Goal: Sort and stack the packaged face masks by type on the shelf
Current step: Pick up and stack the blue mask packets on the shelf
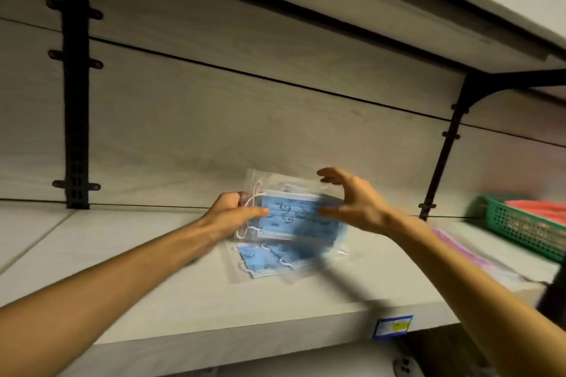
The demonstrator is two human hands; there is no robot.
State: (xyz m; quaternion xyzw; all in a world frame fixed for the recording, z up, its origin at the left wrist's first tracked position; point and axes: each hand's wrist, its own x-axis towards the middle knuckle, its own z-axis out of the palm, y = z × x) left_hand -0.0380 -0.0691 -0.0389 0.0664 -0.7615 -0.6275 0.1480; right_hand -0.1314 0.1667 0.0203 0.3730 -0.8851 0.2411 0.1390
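Two bare forearms are reaching up and forward over a pale grey shelf [153, 285] backed by a wall of the same grey panels. The left hand [235, 213] is gripping a clear packet of blue face masks [291, 214] by its left end, thumb on the front and fingers curled behind, holding it tilted above the shelf. White ear loops are showing at the gripped end. The right hand [352, 199] is hovering at the packet's right end with fingers spread and loosely curved; blur is making it unclear whether the thumb is touching the plastic, and it is not closing on anything. Beneath the held packet, more packets of blue masks [263, 260] are lying flat on the shelf, overlapping one another. At the far right a green basket [520, 229] is sitting on the shelf, with a pink packet [459, 242] lying just in front of it. A blue and yellow price label [393, 326] is sticking to the shelf's front edge. Black brackets [75, 101] are running up the wall.
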